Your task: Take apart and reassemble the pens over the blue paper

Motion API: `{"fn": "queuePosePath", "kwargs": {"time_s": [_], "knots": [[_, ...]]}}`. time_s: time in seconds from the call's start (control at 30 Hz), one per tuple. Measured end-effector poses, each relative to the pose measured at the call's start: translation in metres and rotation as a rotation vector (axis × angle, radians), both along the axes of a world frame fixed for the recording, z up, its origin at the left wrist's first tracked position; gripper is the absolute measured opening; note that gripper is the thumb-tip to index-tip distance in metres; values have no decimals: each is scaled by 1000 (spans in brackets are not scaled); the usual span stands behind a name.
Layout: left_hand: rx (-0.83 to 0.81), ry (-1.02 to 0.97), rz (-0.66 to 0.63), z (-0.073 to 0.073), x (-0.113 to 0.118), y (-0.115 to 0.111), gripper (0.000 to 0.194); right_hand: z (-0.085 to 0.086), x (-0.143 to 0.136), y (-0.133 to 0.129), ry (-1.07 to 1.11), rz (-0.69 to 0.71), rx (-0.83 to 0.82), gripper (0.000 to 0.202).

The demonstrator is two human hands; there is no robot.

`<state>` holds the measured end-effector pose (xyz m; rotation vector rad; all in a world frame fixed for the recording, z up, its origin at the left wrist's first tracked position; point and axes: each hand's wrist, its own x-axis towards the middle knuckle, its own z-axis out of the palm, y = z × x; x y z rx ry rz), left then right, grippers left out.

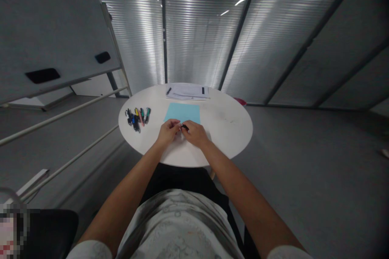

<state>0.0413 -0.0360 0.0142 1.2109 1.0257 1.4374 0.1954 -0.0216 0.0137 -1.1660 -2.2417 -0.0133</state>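
My hands meet over the near edge of a light blue sheet of paper (184, 111) on a round white table (231, 129). In the fingers of my right hand (196, 132) is a short black pen (184, 127), mostly covered by the hand. My left hand (168, 132) is curled with its fingertips pinched together close to the pen's lighter end. What those left fingers grip is too small to make out. To the left on the table lies a loose bunch of pens and markers (135, 118) in black, blue, yellow, pink and green.
Stacked printed papers (188, 91) lie at the table's far side, with a dark pen (169, 91) on them. A whiteboard (54, 28) on a white tube frame (88, 107) stands left. Blinds (194, 40) hang behind the table. A black chair (57, 230) is at lower left.
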Motion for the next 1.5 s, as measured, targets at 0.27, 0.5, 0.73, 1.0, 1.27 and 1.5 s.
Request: {"fn": "queuePosePath", "kwargs": {"time_s": [0.27,0.5,0.73,1.0,1.27,1.5], "knots": [[2,21,-48,-1,-1,0,20,-1,0,1,21,17,13,16],[0,8,-25,-2,-2,3,21,-1,0,2,32,36,40,15],[11,-25,-38,-2,-1,1,26,-2,0,2,33,34,42,16],[125,0,171,0,-9,2,23,-3,3,5,111,-44,56,22],[223,1077,441,5,-27,-3,44,-1,5,4,99,-95,33,20],[103,1406,298,-4,-27,9,42,-2,4,4,73,-104,24,17]]}}
